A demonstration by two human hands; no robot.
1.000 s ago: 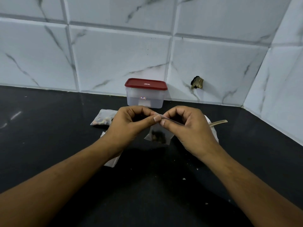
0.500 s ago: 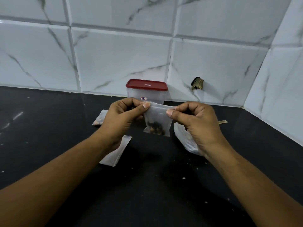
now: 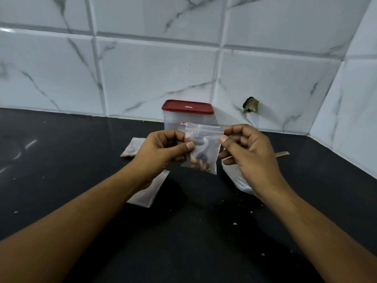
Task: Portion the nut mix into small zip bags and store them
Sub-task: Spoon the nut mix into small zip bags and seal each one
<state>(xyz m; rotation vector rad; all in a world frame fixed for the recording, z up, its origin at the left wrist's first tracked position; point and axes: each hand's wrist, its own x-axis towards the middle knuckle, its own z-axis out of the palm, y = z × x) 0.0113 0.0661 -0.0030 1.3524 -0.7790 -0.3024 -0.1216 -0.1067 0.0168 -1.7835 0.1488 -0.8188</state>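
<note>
One crinkly, clear, rectangular zip bag (image 3: pixel 204 149)

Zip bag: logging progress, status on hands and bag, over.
Left hand and right hand pinch the zip bag at its upper sides. Bag upright, nuts at bottom. Red-lidded container behind, lid on; nothing blocking.

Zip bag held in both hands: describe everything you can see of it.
The small zip bag is clear, thin plastic, with a zip strip along its top edge. It hangs roughly upright above the black countertop, in front of the red-lidded container. At its bottom sit mixed nuts. The left hand pinches its left edge, the right hand its upper right edge. Whether the zip is sealed cannot be told.
</note>
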